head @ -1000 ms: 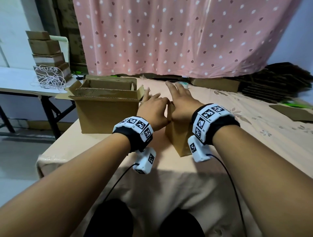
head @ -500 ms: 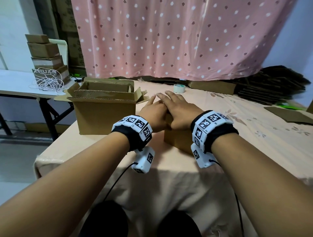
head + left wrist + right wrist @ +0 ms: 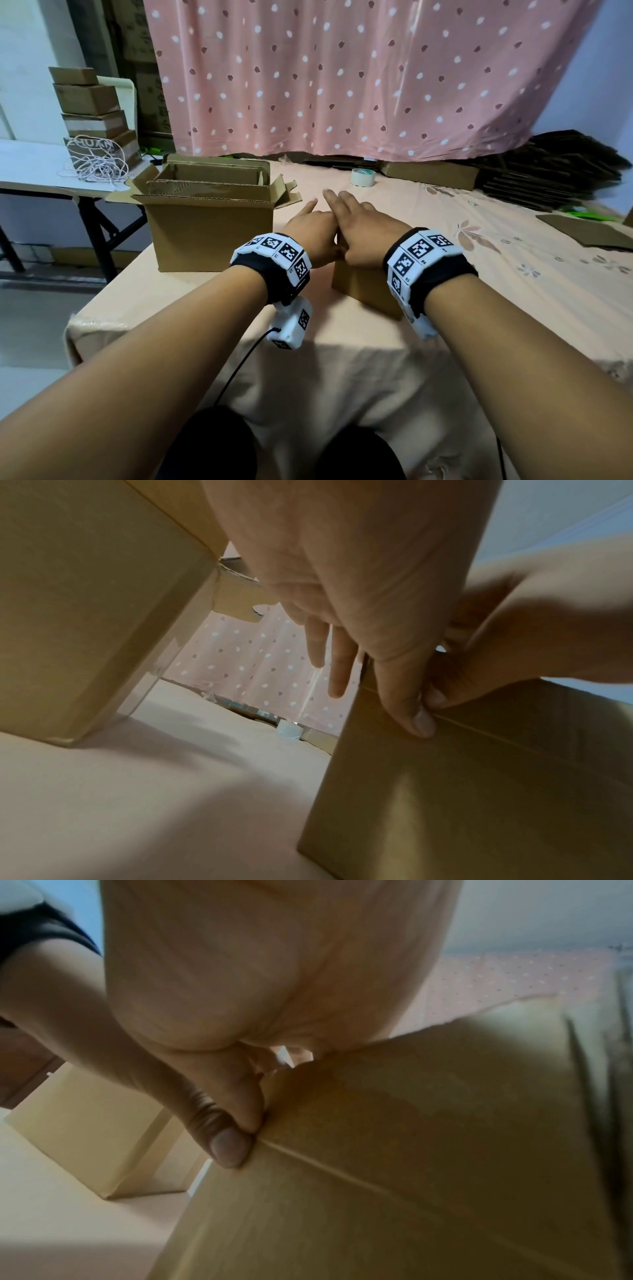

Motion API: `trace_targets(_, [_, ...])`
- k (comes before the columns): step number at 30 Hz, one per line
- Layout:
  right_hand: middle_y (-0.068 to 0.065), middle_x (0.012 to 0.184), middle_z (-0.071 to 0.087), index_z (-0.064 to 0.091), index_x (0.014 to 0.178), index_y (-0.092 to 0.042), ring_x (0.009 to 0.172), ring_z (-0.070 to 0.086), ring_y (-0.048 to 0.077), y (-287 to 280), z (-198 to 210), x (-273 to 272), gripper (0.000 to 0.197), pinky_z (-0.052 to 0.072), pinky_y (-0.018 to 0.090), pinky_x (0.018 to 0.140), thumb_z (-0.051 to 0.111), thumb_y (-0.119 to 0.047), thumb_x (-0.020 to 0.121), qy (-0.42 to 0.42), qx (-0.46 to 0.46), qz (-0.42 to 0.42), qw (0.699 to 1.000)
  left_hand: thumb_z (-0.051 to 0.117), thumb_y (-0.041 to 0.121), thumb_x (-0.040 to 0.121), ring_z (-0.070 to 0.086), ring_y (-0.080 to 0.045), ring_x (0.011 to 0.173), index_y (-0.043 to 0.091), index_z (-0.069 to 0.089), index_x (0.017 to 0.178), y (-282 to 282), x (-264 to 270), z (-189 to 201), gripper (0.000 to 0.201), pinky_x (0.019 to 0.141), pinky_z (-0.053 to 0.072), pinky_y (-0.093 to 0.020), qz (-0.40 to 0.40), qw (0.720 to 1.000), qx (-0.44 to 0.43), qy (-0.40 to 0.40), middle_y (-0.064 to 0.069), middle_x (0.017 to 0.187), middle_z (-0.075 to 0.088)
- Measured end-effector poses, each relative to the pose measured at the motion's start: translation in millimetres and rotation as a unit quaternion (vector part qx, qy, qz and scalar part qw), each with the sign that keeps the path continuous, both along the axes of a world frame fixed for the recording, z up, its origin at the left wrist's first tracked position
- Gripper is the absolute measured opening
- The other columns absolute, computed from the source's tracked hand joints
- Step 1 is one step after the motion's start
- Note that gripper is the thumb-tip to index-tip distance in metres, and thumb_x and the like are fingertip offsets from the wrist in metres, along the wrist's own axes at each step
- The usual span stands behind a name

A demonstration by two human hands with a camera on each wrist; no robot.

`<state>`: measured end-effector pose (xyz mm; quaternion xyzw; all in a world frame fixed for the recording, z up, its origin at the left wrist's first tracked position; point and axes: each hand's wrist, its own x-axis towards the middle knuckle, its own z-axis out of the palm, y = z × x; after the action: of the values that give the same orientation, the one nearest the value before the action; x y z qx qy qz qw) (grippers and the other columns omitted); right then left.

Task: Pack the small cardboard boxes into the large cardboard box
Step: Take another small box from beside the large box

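Both hands are flat on top of the small cardboard box (image 3: 364, 291) near the table's (image 3: 445, 377) front edge. Left hand (image 3: 310, 236) has fingers straight with the thumb pressed on the front seam, right hand (image 3: 368, 231) the same, thumbs touching. The large cardboard box (image 3: 209, 226) sits open just to the left, roll of tape (image 3: 362, 177) further back
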<state>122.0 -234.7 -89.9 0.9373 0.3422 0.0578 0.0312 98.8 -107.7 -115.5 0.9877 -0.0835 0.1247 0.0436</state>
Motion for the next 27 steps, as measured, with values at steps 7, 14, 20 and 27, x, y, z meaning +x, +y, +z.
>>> trace_targets(7, [0.014, 0.166, 0.006, -0.017, 0.158, -0.035, 0.131, 0.045, 0.039, 1.8, -4.1, -1.4, 0.110, 0.048, 0.048, 0.102, 0.069, -0.023, 0.090, -0.018, -0.053, 0.044, 0.997, 0.066, 0.043, 0.093, 0.039, -0.023, 0.142, 0.018, 0.051, 0.143, 7.4, -10.0, -7.9, 0.058, 0.118, 0.020, -0.034, 0.034, 0.996, -0.075, 0.019, -0.006, 0.138, 0.062])
trace_targets(14, [0.005, 0.146, 0.044, 0.018, 0.160, -0.024, 0.129, 0.046, 0.028, -17.2, -10.9, -4.4, 0.093, 0.052, 0.044, 0.089, 0.067, -0.012, 0.082, -0.053, 0.074, 0.083, 0.992, 0.081, 0.034, 0.078, 0.057, -0.028, 0.122, 0.020, 0.047, 0.135, 11.5, 0.9, -19.9, 0.067, 0.103, 0.046, -0.037, 0.031, 0.981, -0.182, 0.055, 0.004, 0.117, 0.066])
trace_targets(20, [0.008, 0.139, 0.053, 0.040, 0.152, -0.020, 0.122, 0.054, 0.028, -9.5, -8.7, -3.6, 0.084, 0.049, 0.040, 0.098, 0.066, 0.007, 0.076, -0.019, 0.181, 0.085, 0.980, 0.085, 0.029, 0.073, 0.060, -0.030, 0.121, 0.004, 0.014, 0.154, 4.7, 16.5, -20.5, 0.111, 0.099, 0.052, -0.041, 0.020, 0.968, -0.246, 0.050, -0.016, 0.138, 0.057])
trace_targets(27, [0.007, 0.131, 0.055, 0.045, 0.149, -0.024, 0.112, 0.059, 0.029, -6.3, -1.5, -8.7, 0.092, 0.052, 0.044, 0.095, 0.068, 0.013, 0.068, 0.027, 0.184, 0.049, 0.981, 0.084, 0.056, 0.043, 0.059, -0.030, 0.119, 0.007, 0.034, 0.145, 3.9, 12.1, -22.0, 0.124, 0.091, 0.049, -0.036, 0.042, 0.942, -0.307, 0.130, -0.010, 0.132, 0.060])
